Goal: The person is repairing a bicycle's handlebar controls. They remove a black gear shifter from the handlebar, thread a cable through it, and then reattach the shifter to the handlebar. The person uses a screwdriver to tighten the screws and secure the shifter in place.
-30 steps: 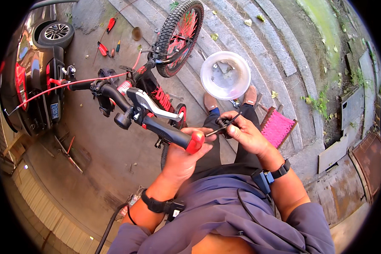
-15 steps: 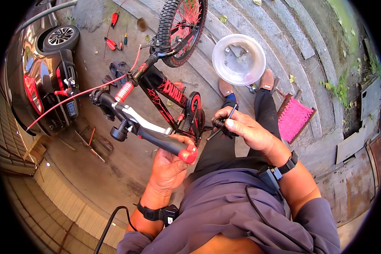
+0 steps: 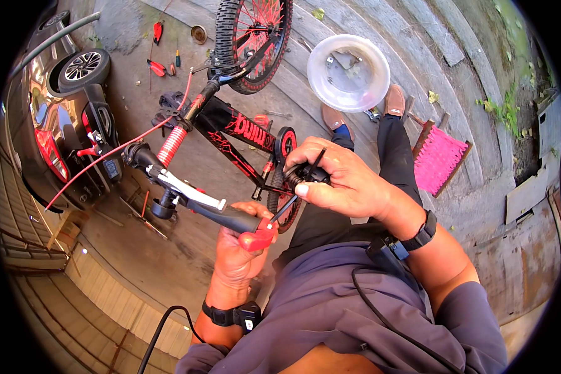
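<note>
a slim rod meets the red end of the handlebar grip

the left hand (image 3: 240, 255) wraps the handlebar grip (image 3: 224, 217) from beneath, its fingers curled close around it with tips showing on the far side. the red end piece (image 3: 257, 237) points toward the near right. the right hand (image 3: 349, 181) is to the right and a little farther off, thumb and fingers pinched around a dark coiled tool (image 3: 296, 177). a slim rod (image 3: 284, 209) slants from there toward the near left, its tip at the red end piece; whether it is seated or only resting there, i cannot tell.

to do this well, the rod probably wants a steady, straight line at the contact, since a slanted push could slip or scuff the piece. a firm left hold seems wise in case the grip swings. light, measured pressure looks safer than a shove, with the left fingertips kept out of the tip's path.

the silver brake lever (image 3: 196, 192) lies along the grip's far side, and the black bike frame (image 3: 230, 134) is beyond.
</note>
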`<action>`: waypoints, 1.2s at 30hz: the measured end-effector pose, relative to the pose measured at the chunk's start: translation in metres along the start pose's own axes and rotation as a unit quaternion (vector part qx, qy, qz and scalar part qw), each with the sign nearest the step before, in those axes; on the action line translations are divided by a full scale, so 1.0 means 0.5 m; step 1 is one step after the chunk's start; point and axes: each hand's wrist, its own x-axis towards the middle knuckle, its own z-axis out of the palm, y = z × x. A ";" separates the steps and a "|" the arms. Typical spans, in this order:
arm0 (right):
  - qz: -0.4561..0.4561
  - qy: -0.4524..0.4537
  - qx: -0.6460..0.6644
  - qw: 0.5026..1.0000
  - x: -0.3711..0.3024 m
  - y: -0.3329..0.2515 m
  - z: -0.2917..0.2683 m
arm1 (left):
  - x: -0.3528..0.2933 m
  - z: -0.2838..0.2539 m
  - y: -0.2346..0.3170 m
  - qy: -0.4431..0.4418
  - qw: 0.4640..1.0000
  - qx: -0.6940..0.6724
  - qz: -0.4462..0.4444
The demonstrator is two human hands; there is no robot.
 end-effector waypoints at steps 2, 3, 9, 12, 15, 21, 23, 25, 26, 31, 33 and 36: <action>-0.036 -0.005 -0.014 0.999 0.005 0.010 0.001 | 0.000 -0.002 0.001 -0.003 1.000 0.007 0.001; -0.035 -0.007 -0.009 0.999 0.007 0.013 0.001 | 0.000 -0.003 0.001 -0.004 1.000 0.011 0.002; -0.034 -0.026 0.027 0.999 0.016 0.014 0.003 | 0.002 -0.007 -0.003 0.006 1.000 -0.014 0.017; -0.045 -0.036 0.038 0.998 0.022 0.023 0.003 | 0.001 -0.004 -0.002 0.009 1.000 -0.012 0.013; -0.034 -0.056 0.054 0.996 0.029 0.031 0.003 | 0.003 -0.005 -0.003 0.007 1.000 -0.023 0.012; 0.048 -0.105 0.126 0.985 0.040 0.040 0.018 | 0.001 -0.005 -0.002 0.011 1.000 -0.028 0.009; 0.123 -0.140 0.191 0.964 0.040 0.029 0.018 | 0.002 -0.004 -0.002 0.013 0.999 -0.029 0.010; 0.147 -0.154 0.242 0.947 0.037 0.035 0.025 | 0.002 -0.002 -0.002 0.015 0.999 -0.030 0.011; 0.158 -0.161 0.267 0.937 0.036 0.037 0.027 | 0.002 -0.001 -0.001 0.015 0.999 -0.029 0.012; 0.215 -0.196 0.265 0.919 0.038 0.032 0.022 | 0.005 -0.004 -0.001 0.000 0.999 -0.028 0.016; 0.228 -0.207 0.266 0.913 0.035 0.036 0.021 | 0.006 -0.006 -0.001 -0.002 1.000 -0.023 0.017; 0.236 -0.212 0.268 0.910 0.026 0.041 0.022 | 0.009 -0.004 0.000 -0.011 0.999 -0.021 0.022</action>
